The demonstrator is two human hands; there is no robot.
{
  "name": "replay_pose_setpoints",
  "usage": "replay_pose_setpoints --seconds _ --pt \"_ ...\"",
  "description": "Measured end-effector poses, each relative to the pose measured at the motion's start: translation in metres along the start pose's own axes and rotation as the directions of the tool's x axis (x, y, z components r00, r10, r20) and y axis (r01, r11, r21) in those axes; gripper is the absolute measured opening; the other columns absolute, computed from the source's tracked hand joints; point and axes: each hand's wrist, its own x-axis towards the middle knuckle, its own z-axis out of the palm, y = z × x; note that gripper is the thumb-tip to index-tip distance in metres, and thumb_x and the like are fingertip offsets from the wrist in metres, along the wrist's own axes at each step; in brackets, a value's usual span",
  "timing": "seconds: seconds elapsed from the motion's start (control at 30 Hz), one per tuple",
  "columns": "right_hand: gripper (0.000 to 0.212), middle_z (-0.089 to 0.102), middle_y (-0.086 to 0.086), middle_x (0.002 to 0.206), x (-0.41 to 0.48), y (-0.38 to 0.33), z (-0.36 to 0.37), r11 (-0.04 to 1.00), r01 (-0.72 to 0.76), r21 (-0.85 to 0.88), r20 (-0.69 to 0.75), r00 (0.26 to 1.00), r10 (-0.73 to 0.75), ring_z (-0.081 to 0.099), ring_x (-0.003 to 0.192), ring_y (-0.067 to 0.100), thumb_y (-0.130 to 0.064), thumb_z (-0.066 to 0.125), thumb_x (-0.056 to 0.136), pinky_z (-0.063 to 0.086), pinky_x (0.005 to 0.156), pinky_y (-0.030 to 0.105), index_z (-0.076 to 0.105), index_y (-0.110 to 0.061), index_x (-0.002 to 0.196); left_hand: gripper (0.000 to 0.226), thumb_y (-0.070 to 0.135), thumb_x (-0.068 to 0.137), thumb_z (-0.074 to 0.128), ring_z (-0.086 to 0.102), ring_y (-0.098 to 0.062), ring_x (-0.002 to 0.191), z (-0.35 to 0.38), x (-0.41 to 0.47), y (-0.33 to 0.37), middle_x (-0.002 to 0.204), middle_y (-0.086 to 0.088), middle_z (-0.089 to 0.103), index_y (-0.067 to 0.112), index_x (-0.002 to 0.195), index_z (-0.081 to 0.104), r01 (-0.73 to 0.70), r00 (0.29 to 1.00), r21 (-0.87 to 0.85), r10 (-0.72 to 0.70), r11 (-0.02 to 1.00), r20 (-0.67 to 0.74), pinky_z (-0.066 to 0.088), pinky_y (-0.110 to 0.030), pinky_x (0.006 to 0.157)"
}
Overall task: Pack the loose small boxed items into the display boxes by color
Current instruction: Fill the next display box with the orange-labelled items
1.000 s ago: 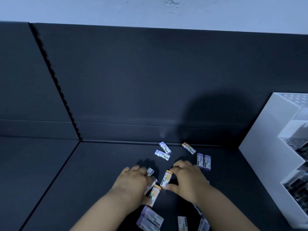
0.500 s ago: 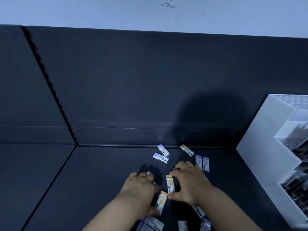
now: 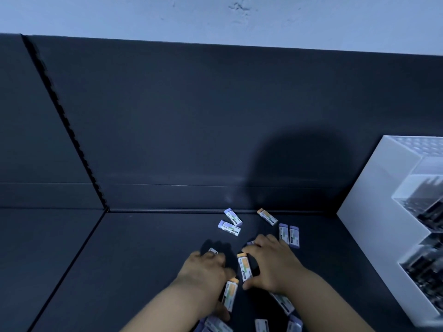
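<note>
Several small boxed items lie loose on the dark table. My right hand (image 3: 272,267) pinches an orange-topped item (image 3: 244,267) between index finger and thumb. My left hand (image 3: 203,276) holds another orange-topped item (image 3: 229,294) against its thumb side, and its fingertips reach a small item (image 3: 212,250) beyond them. Farther back lie two purple-topped items (image 3: 233,216) (image 3: 229,227), one orange-topped item (image 3: 267,216) and a pair of purple ones (image 3: 288,235). More items lie near the bottom edge (image 3: 281,301) (image 3: 261,325) (image 3: 217,324).
A white tiered display box (image 3: 388,212) with clear-fronted compartments stands at the right; its contents look dark and blurred. A dark upright panel (image 3: 191,116) backs the table, with a side panel (image 3: 28,128) at the left.
My right hand turned the orange-topped item more upright and closer to me. My left hand shifted slightly, its orange-topped item still at the thumb side. The camera tilted a little.
</note>
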Motion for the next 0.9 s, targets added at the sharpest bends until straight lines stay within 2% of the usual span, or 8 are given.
replay_pose_setpoints --seconds 0.27,0.5,0.6,0.9 --pt "0.077 0.044 -0.006 0.127 -0.004 0.002 -0.004 0.999 -0.010 0.038 -0.071 0.997 0.012 0.036 0.122 0.016 -0.064 0.068 0.069 0.028 0.105 0.032 0.045 -0.030 0.135 0.064 0.061 0.081 0.057 0.044 -0.024 0.117 0.000 -0.002 -0.004 0.123 -0.004 0.048 0.020 0.129 0.049 0.039 0.985 0.014 -0.036 0.999 -0.169 0.030 -0.035 0.093" --pt "0.070 0.049 -0.009 0.121 -0.012 -0.004 -0.018 0.995 0.068 0.077 -0.140 0.989 -0.057 0.044 0.118 0.012 -0.064 0.065 0.072 0.036 0.092 0.027 0.045 -0.031 0.131 0.063 0.066 0.080 0.053 0.052 -0.022 0.111 -0.005 -0.005 -0.013 0.119 0.001 0.053 0.024 0.127 0.047 0.111 0.967 -0.014 -0.111 0.994 -0.227 0.034 -0.032 0.084" --pt "0.072 0.050 -0.010 0.120 -0.012 -0.009 -0.021 0.990 0.124 0.069 -0.154 0.982 -0.112 0.046 0.116 0.011 -0.065 0.066 0.071 0.039 0.090 0.027 0.045 -0.030 0.131 0.064 0.067 0.080 0.053 0.053 -0.021 0.109 -0.009 -0.008 -0.017 0.117 0.002 0.054 0.026 0.127 0.046 0.141 0.962 -0.019 -0.141 0.990 -0.232 0.035 -0.033 0.085" --pt "0.070 0.052 -0.012 0.125 0.013 -0.044 -0.033 0.970 0.240 -0.034 -0.104 0.965 -0.242 0.046 0.120 0.011 -0.069 0.063 0.070 0.038 0.098 0.030 0.048 -0.033 0.129 0.073 0.071 0.080 0.048 0.050 -0.020 0.116 -0.006 -0.048 -0.066 0.127 0.005 0.052 0.031 0.139 0.037 0.283 0.918 -0.038 -0.282 0.958 -0.277 0.035 -0.033 0.091"
